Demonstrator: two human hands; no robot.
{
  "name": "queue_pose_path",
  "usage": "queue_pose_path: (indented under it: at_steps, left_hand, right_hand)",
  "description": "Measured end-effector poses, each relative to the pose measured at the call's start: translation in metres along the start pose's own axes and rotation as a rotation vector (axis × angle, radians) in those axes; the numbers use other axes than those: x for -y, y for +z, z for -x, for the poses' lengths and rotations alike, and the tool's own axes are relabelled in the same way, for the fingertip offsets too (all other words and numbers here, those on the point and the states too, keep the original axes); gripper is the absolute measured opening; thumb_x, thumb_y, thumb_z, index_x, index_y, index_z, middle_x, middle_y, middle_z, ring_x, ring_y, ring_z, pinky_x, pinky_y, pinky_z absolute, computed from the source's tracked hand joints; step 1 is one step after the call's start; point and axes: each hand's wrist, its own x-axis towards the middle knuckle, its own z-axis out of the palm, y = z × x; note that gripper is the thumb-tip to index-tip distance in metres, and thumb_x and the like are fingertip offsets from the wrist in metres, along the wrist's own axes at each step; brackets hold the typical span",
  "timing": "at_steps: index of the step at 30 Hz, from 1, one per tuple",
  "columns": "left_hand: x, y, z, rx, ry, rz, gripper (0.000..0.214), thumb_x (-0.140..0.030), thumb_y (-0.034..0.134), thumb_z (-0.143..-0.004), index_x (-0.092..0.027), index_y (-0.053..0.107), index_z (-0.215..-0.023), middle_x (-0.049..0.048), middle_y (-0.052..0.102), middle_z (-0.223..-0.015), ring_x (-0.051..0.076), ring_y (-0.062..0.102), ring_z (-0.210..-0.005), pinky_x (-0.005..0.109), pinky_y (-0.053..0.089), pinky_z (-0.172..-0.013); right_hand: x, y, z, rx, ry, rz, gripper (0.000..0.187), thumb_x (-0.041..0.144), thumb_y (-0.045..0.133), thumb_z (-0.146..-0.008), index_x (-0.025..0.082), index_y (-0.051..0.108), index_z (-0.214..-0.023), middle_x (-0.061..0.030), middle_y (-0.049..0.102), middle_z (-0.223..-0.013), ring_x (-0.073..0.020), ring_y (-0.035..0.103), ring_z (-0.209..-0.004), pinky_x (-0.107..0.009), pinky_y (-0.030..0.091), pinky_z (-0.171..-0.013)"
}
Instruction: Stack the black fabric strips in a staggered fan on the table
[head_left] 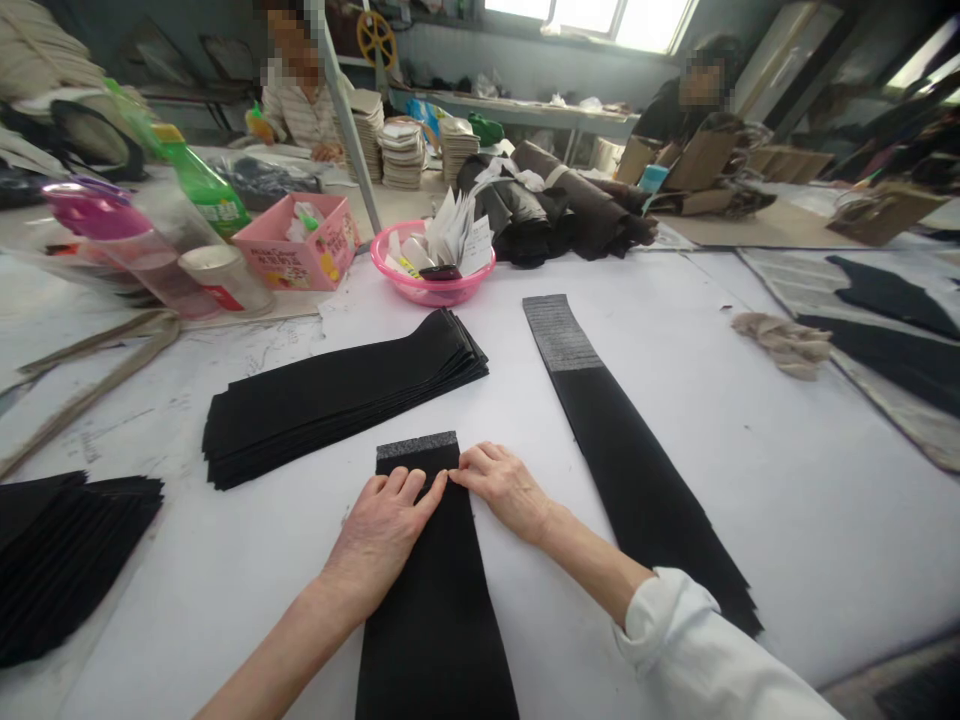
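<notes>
A long black fabric strip [439, 620] runs away from me, with a grey speckled band [416, 446] showing at its far end. My left hand [386, 530] is closed on the strip just short of that band, its fingers bent over the fabric. At the strip's right edge, my right hand [506, 485] pinches the fabric, fingertips touching or nearly touching those of the left. To the right lies a stack of black strips [637, 450] whose far ends show stepped grey bands. Another stack of black fabric pieces [337, 395] rests beyond my left hand.
More black pieces [67, 560] lie at the left edge. A pink basin [435, 290] with papers, a pink box [300, 240] and spray bottles [199, 185] stand at the back. Dark fabric rolls [555, 205] sit behind the basin. Two people [304, 105] are across the table.
</notes>
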Motion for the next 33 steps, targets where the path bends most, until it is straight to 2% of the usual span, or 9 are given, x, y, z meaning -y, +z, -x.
queue_pose_path:
  at_steps: [4, 7, 10, 15, 19, 29, 33]
  left_hand:
    - [-0.001, -0.002, -0.001, 0.000, -0.003, -0.013, 0.048, -0.008, 0.043, -0.090, -0.021, 0.045, -0.136, 0.0083, 0.055, -0.106, 0.023, 0.050, -0.096, 0.037, 0.044, -0.080]
    - [-0.002, -0.001, -0.001, -0.010, 0.001, -0.016, 0.049, -0.006, 0.043, -0.089, -0.021, 0.045, -0.136, 0.0085, 0.055, -0.106, 0.024, 0.050, -0.096, 0.037, 0.044, -0.079]
    - [-0.002, 0.000, 0.000, -0.025, 0.005, -0.018, 0.051, -0.006, 0.043, -0.088, -0.021, 0.044, -0.137, 0.0085, 0.054, -0.106, 0.024, 0.050, -0.095, 0.037, 0.044, -0.079]
    - [-0.002, 0.001, 0.000, -0.044, -0.001, -0.014, 0.051, -0.006, 0.044, -0.088, -0.022, 0.044, -0.137, 0.0085, 0.054, -0.105, 0.023, 0.049, -0.094, 0.038, 0.043, -0.080]
    - [-0.002, 0.001, 0.000, -0.043, -0.006, -0.008, 0.051, -0.006, 0.045, -0.088, -0.023, 0.044, -0.136, 0.0086, 0.054, -0.105, 0.023, 0.049, -0.095, 0.037, 0.043, -0.080]
    - [-0.003, 0.002, 0.001, -0.050, -0.017, -0.001, 0.049, -0.010, 0.047, -0.089, -0.023, 0.043, -0.136, 0.0080, 0.053, -0.103, 0.024, 0.048, -0.093, 0.038, 0.042, -0.078]
    - [-0.004, 0.001, 0.001, -0.079, -0.027, -0.003, 0.049, -0.009, 0.049, -0.088, -0.023, 0.045, -0.135, 0.0078, 0.054, -0.103, 0.023, 0.049, -0.093, 0.036, 0.042, -0.077]
  right_hand:
    - [0.004, -0.001, 0.008, 0.003, 0.069, -0.049, 0.026, 0.018, 0.051, -0.094, 0.025, 0.062, -0.117, -0.0053, 0.060, -0.106, -0.0169, 0.051, -0.103, -0.033, 0.045, -0.089]
    - [0.003, 0.000, 0.011, -0.018, 0.176, -0.173, 0.030, 0.014, 0.050, -0.094, 0.029, 0.063, -0.116, -0.0027, 0.061, -0.108, -0.0147, 0.053, -0.103, -0.029, 0.047, -0.089]
    - [0.002, 0.001, 0.011, -0.059, 0.244, -0.271, 0.030, 0.016, 0.050, -0.094, 0.028, 0.063, -0.118, -0.0027, 0.061, -0.109, -0.0141, 0.054, -0.101, -0.027, 0.049, -0.088]
    - [0.005, 0.003, 0.011, -0.072, 0.226, -0.183, 0.030, 0.016, 0.049, -0.094, 0.028, 0.063, -0.118, -0.0035, 0.060, -0.109, -0.0145, 0.054, -0.100, -0.027, 0.050, -0.086]
    - [0.007, 0.004, 0.014, -0.027, 0.178, -0.116, 0.034, 0.010, 0.048, -0.093, 0.026, 0.061, -0.120, -0.0032, 0.059, -0.111, -0.0150, 0.051, -0.105, -0.027, 0.048, -0.089]
    - [0.013, -0.001, 0.013, -0.008, 0.133, -0.006, 0.029, 0.019, 0.050, -0.095, 0.026, 0.060, -0.121, -0.0055, 0.060, -0.113, -0.0180, 0.051, -0.108, -0.036, 0.044, -0.094]
    - [0.021, -0.004, 0.007, -0.043, 0.256, -0.067, 0.029, 0.013, 0.050, -0.094, 0.029, 0.065, -0.114, -0.0037, 0.061, -0.112, -0.0179, 0.053, -0.104, -0.033, 0.047, -0.088]
